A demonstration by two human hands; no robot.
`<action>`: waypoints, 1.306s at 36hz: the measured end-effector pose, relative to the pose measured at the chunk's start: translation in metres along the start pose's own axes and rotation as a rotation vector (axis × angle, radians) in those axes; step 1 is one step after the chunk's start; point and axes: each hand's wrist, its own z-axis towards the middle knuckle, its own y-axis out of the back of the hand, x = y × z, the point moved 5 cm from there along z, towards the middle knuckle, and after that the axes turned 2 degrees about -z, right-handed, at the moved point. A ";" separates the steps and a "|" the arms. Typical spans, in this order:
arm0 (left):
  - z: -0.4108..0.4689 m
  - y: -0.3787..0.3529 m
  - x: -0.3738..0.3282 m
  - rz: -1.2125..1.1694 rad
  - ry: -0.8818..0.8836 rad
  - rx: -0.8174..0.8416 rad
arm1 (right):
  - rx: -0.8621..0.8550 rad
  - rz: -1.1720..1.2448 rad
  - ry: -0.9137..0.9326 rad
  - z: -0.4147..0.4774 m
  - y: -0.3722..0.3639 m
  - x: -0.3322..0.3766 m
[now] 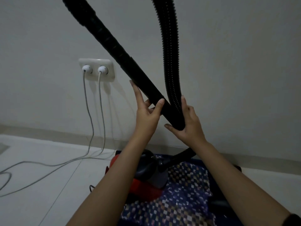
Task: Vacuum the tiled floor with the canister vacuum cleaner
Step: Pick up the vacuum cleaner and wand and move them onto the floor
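A black rigid wand tube (114, 46) slants from the upper left down to the centre, where it meets the ribbed black hose (171, 54) that hangs from the top. My left hand (146, 113) grips the tube's lower part, thumb over it and fingers extended behind. Around the joint where hose and tube meet, my right hand (187, 123) is closed. The red canister vacuum cleaner (143, 176) sits on the floor below my arms, partly hidden by them. White floor tiles (40, 168) lie to the left.
A white double wall socket (96, 70) holds two plugs, and their grey cables (91, 128) trail down across the floor to the left. A blue patterned cloth or mat (184, 198) lies under and beside the vacuum. The wall is close ahead.
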 end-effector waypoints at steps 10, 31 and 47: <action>-0.009 0.016 0.021 0.088 0.050 0.063 | -0.009 -0.031 -0.005 -0.002 -0.021 -0.003; -0.070 0.118 0.211 1.414 0.434 0.762 | 0.051 -0.082 -0.087 0.000 -0.047 -0.034; -0.066 0.107 0.117 1.122 0.615 0.662 | 0.117 -0.122 -0.143 0.067 0.011 0.031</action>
